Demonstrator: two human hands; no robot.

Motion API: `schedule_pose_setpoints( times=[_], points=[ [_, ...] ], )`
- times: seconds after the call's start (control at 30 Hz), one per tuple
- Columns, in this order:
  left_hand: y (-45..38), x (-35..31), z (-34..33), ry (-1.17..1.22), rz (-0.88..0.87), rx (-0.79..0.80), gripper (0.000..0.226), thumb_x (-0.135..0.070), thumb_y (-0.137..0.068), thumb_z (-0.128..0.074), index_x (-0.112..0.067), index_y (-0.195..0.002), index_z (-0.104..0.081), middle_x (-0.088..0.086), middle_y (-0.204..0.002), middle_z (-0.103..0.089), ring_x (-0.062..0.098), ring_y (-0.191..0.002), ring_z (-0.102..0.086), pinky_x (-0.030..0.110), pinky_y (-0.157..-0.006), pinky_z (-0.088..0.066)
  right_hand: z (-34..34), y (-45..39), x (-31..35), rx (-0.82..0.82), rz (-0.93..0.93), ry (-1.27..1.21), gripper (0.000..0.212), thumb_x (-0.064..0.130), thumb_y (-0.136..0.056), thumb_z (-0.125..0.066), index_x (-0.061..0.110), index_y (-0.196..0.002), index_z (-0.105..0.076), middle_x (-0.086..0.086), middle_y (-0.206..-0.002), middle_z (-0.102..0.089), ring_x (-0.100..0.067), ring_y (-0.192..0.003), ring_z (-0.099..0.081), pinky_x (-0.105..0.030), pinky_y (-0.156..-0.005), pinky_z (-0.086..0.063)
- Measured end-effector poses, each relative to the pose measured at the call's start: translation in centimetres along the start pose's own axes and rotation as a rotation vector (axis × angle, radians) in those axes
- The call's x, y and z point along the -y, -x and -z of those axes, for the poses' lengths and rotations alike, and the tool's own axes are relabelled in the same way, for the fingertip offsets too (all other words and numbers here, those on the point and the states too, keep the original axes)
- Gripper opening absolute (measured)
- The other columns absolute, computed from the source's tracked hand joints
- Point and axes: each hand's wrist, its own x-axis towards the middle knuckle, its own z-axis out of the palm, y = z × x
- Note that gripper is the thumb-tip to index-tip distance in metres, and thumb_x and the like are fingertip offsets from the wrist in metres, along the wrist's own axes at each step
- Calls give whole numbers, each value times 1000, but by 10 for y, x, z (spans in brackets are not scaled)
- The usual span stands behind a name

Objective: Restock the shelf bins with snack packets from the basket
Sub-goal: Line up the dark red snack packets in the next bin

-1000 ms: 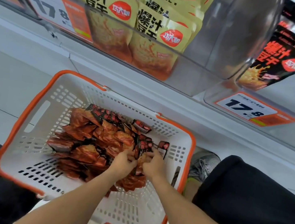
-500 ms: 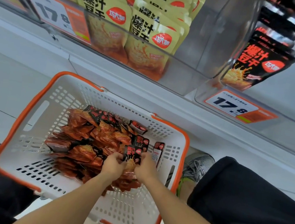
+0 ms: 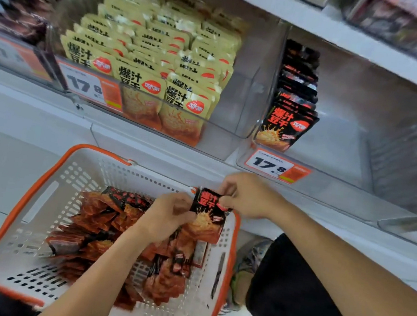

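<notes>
Head view: both hands hold a stack of black-and-red foil snack packets [image 3: 208, 211] above the right rim of the white plastic basket with orange trim [image 3: 35, 203]. Right hand [image 3: 247, 195] pinches the top edge, left hand [image 3: 170, 214] grips the left side. Long axis near-vertical. Target looks like the clear bin of black packets [image 3: 338, 138], up, far and right; right hand nearer.

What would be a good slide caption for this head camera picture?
Both hands, left hand and right hand, hold black snack packets above the white basket.
</notes>
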Motion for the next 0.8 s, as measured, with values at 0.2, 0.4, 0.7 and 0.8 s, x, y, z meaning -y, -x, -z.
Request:
schedule_pose_setpoints(
  times=[0.2, 0.4, 0.7, 0.8],
  points=[
    [19, -75, 0, 152, -263, -188, 12, -22, -92, -69, -21, -103, -68, -9, -95, -74, 6, -92, -69, 20, -82, -53, 70, 72, 24, -224, 207, -252, 10, 17, -86, -76, 23, -86, -69, 6, -82, -71, -9, -76, -67, -25, -72, -52],
    [20, -128, 5, -90, -607, -569, 28, -20, -94, -64, -17, -122, -61, -6, -125, -60, 10, -122, -54, 21, -101, -41, 111, 115, 22, -901, 424, -324, 12, 13, -91, -71, 23, -90, -64, 12, -86, -69, -8, -81, -67, -19, -78, -51],
    [-17, -134, -11, -442, -688, -458, 55, -14, -91, -59, -7, -144, -47, 9, -135, -54, 22, -135, -42, 31, -124, -5, 120, 80, -5, -956, 296, -249, 10, 9, -89, -73, 17, -90, -68, 15, -89, -66, -5, -85, -64, -13, -70, -52],
    [-18, -137, -10, -401, -672, -460, 52, -12, -91, -58, -10, -142, -50, 4, -129, -56, 19, -128, -47, 29, -124, -6, 116, 59, -12, -898, 249, -198, 6, 10, -88, -73, 15, -89, -70, 4, -87, -70, -6, -84, -63, -19, -69, -54]
  ],
)
